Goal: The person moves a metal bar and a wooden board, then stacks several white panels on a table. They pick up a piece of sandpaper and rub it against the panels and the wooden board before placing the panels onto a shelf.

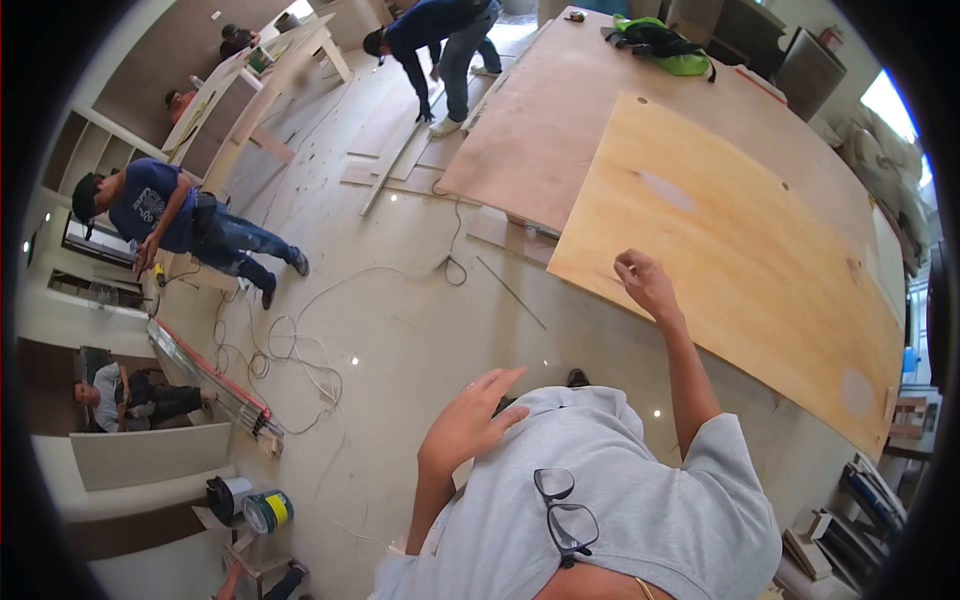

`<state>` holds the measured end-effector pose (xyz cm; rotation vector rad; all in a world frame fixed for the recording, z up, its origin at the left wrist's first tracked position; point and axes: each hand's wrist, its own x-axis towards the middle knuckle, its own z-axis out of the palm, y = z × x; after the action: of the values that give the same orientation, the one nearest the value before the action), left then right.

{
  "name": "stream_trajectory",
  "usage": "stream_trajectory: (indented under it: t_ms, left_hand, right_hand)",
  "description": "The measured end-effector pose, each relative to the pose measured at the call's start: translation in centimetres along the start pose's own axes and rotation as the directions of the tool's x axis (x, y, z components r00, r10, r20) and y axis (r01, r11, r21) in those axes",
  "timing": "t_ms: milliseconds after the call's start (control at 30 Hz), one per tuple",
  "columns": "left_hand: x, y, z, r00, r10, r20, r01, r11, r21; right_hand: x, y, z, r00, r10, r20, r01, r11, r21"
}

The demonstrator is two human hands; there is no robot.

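My left hand [468, 420] is held in front of my body, fingers stretched out and nothing in them. Over the near edge of a large plywood sheet [735, 260] is my right hand [648, 287], its fingers loosely curled with nothing showing in them. The yellowish sheet lies on a wider pinkish-brown board [540, 120]. A pair of glasses [568, 512] hangs from the neck of my grey shirt.
Cables [290, 345] loop over the tiled floor, near a thin rod [512, 292]. One person [185, 215] stands at left; another [440, 50] bends over strips. A person [135, 393] sits at left. Buckets [268, 511] stand lower left. A green-black bag [660, 40] lies on the board.
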<state>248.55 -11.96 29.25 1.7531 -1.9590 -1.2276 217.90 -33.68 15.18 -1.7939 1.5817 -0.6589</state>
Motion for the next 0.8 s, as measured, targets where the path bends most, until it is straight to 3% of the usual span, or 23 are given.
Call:
stream_trajectory:
  t_ms: [133, 233, 267, 367, 400, 467, 500, 533, 567, 600, 633, 667, 733, 767, 800]
  left_hand:
    - [1.4, 1.9, 1.2, 0.999, 0.01, -0.03, -0.009, 0.999, 0.052]
    - [0.9, 2.3, 2.8, 0.998, -0.006, -0.067, 0.007, 1.0, 0.014]
    - [0.7, 2.0, 3.3, 0.996, -0.011, -0.086, 0.01, 1.0, -0.008]
    - [-0.8, 0.7, 4.4, 0.988, -0.097, -0.122, 0.067, 0.97, -0.233]
    - [-1.2, -0.6, 5.7, 0.964, -0.234, -0.129, 0.168, 0.906, -0.389]
    - [-2.4, -6.1, 9.7, 0.853, -0.506, -0.125, 0.296, 0.667, -0.684]
    - [-4.0, -9.1, 13.0, 0.742, -0.606, -0.289, 0.43, 0.759, -0.489]
    - [-5.8, -11.5, 17.1, 0.623, -0.648, -0.439, 0.592, 0.757, -0.277]
    - [-7.7, -12.8, 20.3, 0.534, -0.731, -0.424, 0.713, 0.659, -0.238]
    - [-9.7, -14.5, 23.4, 0.472, -0.786, -0.399, 0.803, 0.57, -0.172]
    - [-12.2, -18.1, 28.9, 0.423, -0.834, -0.353, 0.795, 0.529, -0.297]
    - [-14.5, -20.9, 33.9, 0.388, -0.873, -0.297, 0.774, 0.483, -0.409]
    - [-17.0, -19.7, 37.4, 0.311, -0.949, -0.045, 0.825, 0.293, -0.483]
    - [-17.5, -18.3, 38.0, 0.273, -0.961, 0.049, 0.846, 0.215, -0.488]
    - [-18.0, -15.2, 37.5, 0.254, -0.964, 0.082, 0.861, 0.186, -0.473]
  right_hand:
    - [3.7, -1.4, 2.6, 0.978, -0.202, 0.044, 0.206, 0.968, -0.143]
    - [7.2, -3.4, 5.0, 0.946, -0.225, 0.234, 0.271, 0.944, -0.186]
    - [8.6, -3.4, 6.2, 0.944, -0.239, 0.228, 0.29, 0.929, -0.229]
    - [12.3, -2.8, 9.7, 0.931, -0.305, 0.202, 0.36, 0.863, -0.354]
    - [13.5, -2.7, 10.4, 0.921, -0.345, 0.18, 0.389, 0.835, -0.39]
    - [16.3, -0.2, 13.8, 0.878, -0.465, 0.11, 0.461, 0.764, -0.451]
    - [16.9, 0.1, 14.9, 0.863, -0.498, 0.088, 0.462, 0.708, -0.534]
    - [16.7, -0.1, 15.0, 0.885, -0.429, 0.181, 0.455, 0.716, -0.529]
    - [16.7, -1.2, 16.2, 0.871, -0.353, 0.343, 0.489, 0.693, -0.529]
    - [17.2, -1.3, 16.4, 0.851, -0.235, 0.469, 0.49, 0.675, -0.551]
    - [17.9, -1.1, 15.4, 0.83, -0.092, 0.55, 0.462, 0.666, -0.586]
    - [17.8, -3.6, 13.6, 0.801, 0.003, 0.599, 0.389, 0.757, -0.524]
    - [18.7, 0.1, 15.9, 0.904, -0.249, 0.348, 0.409, 0.741, -0.533]
    - [19.1, 1.1, 17.2, 0.896, -0.389, 0.213, 0.44, 0.723, -0.532]
    - [18.7, 0.6, 17.0, 0.898, -0.32, 0.302, 0.439, 0.7, -0.564]
